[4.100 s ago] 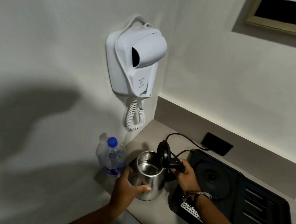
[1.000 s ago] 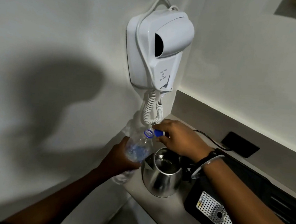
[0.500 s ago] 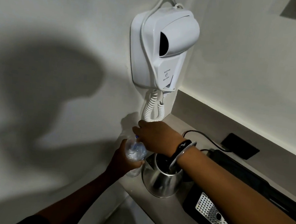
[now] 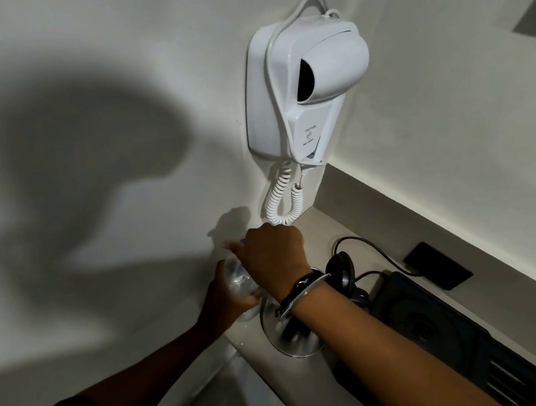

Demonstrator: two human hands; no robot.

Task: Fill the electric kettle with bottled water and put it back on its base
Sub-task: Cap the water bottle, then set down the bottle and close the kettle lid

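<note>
Two hands: left hand (image 4: pixel 223 300) around bottle (image 4: pixel 235 277); kettle (image 4: pixel 292 336) beside

left hand (image 4: pixel 223 300) curled tight around something low down, right hand (image 4: pixel 271 252) fisted, forearm crossing over above it, bangle on wrist

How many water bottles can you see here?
1: the clear water bottle, gripped by the left hand beside the steel kettle. The right hand could hide another behind it.
</note>
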